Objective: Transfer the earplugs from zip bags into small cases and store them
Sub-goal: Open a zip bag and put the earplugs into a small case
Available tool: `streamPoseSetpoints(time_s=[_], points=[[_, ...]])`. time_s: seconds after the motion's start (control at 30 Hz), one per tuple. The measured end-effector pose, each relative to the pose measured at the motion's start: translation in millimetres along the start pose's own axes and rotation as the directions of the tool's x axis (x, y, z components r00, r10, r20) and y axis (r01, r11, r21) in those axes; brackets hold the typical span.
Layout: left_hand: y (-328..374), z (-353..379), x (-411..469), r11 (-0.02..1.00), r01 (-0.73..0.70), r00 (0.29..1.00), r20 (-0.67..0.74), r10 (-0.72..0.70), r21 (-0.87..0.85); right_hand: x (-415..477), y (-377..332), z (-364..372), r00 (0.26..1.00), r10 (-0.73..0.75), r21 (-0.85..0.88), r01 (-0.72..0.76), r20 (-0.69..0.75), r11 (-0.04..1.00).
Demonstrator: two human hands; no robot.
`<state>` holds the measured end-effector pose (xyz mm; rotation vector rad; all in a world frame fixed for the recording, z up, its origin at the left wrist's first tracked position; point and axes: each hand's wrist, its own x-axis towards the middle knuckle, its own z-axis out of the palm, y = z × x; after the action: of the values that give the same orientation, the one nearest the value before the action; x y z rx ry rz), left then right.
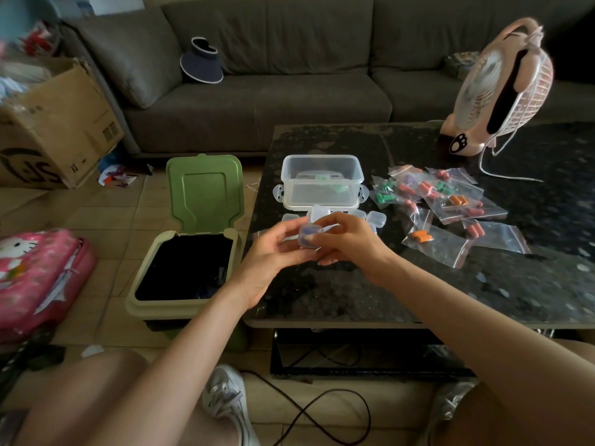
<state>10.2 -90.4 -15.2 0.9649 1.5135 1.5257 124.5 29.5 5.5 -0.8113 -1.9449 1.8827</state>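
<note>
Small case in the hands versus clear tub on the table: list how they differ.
The small case is held between the left hand and right hand; the clear tub rests on the table. The small case is far smaller than the clear tub. Bluish pieces show in the small case, something green in the clear tub. Both are see-through plastic.

Dim daylight is glinting off the glossy table (483,284), while the wide lens is bending and blurring the edges.
</note>
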Motion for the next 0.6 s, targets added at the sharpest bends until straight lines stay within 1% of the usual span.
streamPoseSetpoints(time_s=[0.07, 0.1, 0.13, 0.2, 0.23, 0.27, 0.3, 0.33, 0.37, 0.43, 0.47, 0.5, 0.57, 0.6], points=[[3, 0, 3, 0.998, -0.017, 1.000, 0.009, 0.016, 0.057, 1, -3, -6, 1.000, 0.012, 0.077, -0.010, -0.016, 0.997], [3, 1, 5, 0.996, -0.029, 0.999, -0.013, 0.030, 0.082, 2, -5, -8, 0.999, 0.019, 0.115, -0.016, -0.026, 0.993], [3, 1, 8, 0.995, -0.038, 0.997, -0.063, 0.044, 0.093, 2, -7, -10, 0.999, 0.022, 0.147, -0.014, -0.047, 0.989], [-1, -4, 14, 0.989, -0.038, 0.967, -0.246, 0.072, 0.140, 6, -8, -14, 0.991, 0.010, 0.182, 0.014, -0.130, 0.983], [-5, -8, 18, 0.976, -0.015, 0.933, -0.348, 0.092, 0.218, 9, -8, -16, 0.984, 0.002, 0.191, 0.033, -0.179, 0.981], [-9, -13, 21, 0.939, 0.035, 0.897, -0.425, 0.122, 0.343, 12, -9, -19, 0.974, -0.003, 0.198, 0.050, -0.227, 0.979], [-15, -18, 24, 0.867, 0.105, 0.874, -0.461, 0.154, 0.488, 16, -8, -21, 0.963, -0.005, 0.209, 0.064, -0.270, 0.976], [-21, -22, 25, 0.773, 0.163, 0.874, -0.453, 0.174, 0.613, 20, -8, -24, 0.952, 0.001, 0.234, 0.074, -0.305, 0.969], [-27, -25, 24, 0.682, 0.190, 0.893, -0.413, 0.179, 0.706, 24, -8, -27, 0.945, 0.015, 0.276, 0.081, -0.328, 0.958], [-38, -24, 22, 0.536, 0.165, 0.935, -0.305, 0.183, 0.828, 33, -7, -33, 0.943, 0.049, 0.397, 0.092, -0.330, 0.913], [-40, -22, 19, 0.484, 0.138, 0.944, -0.262, 0.199, 0.864, 38, -7, -36, 0.945, 0.065, 0.451, 0.092, -0.320, 0.888], [-41, -20, 18, 0.462, 0.115, 0.948, -0.236, 0.215, 0.879, 43, -8, -39, 0.946, 0.082, 0.488, 0.085, -0.312, 0.869], [-40, -17, 14, 0.477, 0.072, 0.951, -0.204, 0.232, 0.876, 52, -10, -44, 0.950, 0.097, 0.543, 0.084, -0.296, 0.836], [-39, -16, 13, 0.480, 0.050, 0.954, -0.185, 0.238, 0.876, 57, -13, -45, 0.958, 0.080, 0.577, 0.098, -0.275, 0.811]])
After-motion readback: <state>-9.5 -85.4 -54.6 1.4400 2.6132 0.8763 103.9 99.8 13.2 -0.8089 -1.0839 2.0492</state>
